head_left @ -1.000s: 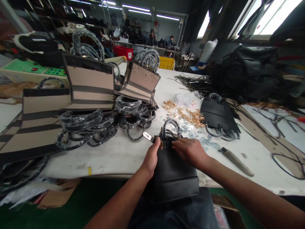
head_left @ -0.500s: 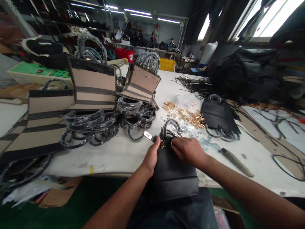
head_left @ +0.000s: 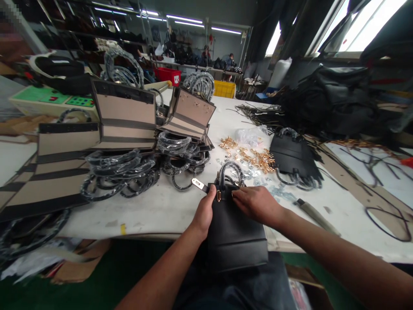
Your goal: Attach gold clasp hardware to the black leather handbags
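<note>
A small black handbag (head_left: 237,241) stands upright at the table's front edge, over my lap. Its wrapped handle (head_left: 231,170) rises from the top. My left hand (head_left: 204,211) grips the bag's upper left side, thumb on the front beside a gold buckle (head_left: 219,196). From behind that thumb a strap end with a pale metal plate (head_left: 198,184) juts out to the left. My right hand (head_left: 256,201) is closed at the bag's upper right, fingertips pinching near a second gold fitting; what exactly lies under them is hidden.
Flat bag panels (head_left: 125,114) with wrapped handles (head_left: 119,172) pile up on the left. Gold fittings (head_left: 263,159) lie beyond the bag, near another black bag (head_left: 293,153). A grey-handled tool (head_left: 318,217) rests at right. Black material (head_left: 338,94) is heaped behind.
Both hands keep their hold on the handbag, with hardly any movement. The whole view has shifted slightly.
</note>
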`<state>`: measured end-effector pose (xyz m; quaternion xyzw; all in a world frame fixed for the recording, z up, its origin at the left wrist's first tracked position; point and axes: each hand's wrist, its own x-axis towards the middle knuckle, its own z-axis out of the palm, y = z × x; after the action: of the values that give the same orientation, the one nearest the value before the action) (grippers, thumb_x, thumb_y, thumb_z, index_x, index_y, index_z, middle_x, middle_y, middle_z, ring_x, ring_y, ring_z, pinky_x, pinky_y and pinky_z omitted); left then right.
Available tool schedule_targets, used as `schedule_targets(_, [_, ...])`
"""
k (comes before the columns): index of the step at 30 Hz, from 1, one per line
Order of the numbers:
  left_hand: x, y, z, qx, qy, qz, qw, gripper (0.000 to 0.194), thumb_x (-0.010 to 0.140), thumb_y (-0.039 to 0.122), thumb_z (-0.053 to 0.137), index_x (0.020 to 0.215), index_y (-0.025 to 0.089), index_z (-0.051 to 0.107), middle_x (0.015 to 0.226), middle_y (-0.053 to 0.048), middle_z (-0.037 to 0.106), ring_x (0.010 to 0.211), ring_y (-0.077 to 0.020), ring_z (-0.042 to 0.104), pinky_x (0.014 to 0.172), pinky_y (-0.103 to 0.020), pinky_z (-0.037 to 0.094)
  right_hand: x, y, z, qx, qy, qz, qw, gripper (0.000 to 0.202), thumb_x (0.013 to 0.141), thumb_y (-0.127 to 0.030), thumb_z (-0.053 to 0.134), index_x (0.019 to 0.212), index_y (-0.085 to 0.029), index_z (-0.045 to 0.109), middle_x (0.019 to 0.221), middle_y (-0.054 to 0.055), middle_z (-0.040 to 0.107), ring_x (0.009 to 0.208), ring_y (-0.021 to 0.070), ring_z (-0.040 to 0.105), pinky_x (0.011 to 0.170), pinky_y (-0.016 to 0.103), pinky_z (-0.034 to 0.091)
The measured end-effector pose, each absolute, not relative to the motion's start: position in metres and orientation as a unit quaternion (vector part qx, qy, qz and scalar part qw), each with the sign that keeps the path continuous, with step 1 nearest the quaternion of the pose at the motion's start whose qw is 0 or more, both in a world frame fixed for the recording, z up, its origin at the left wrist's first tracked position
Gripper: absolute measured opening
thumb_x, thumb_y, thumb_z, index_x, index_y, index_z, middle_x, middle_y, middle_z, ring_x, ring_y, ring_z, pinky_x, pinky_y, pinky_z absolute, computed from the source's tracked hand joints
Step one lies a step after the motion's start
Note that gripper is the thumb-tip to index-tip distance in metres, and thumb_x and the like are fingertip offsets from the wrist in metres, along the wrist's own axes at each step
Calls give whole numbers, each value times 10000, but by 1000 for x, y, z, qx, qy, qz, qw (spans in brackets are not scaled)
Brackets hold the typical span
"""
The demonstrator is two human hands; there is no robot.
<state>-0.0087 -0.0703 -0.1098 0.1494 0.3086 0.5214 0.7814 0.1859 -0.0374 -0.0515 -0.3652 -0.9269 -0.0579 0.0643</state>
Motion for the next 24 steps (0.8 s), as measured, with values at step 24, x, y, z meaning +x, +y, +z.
schedule_targets(24, [-11, -74, -99, 102, 296, 474, 823, 585, 925, 625, 618, 1248, 147, 716, 1031, -148, 805, 1050, -354, 754, 983, -482, 584, 192, -20, -66, -330, -936, -1, 120, 208, 987, -264, 525, 902, -208, 706, 774, 18, 695, 678, 135, 586, 649, 264, 318])
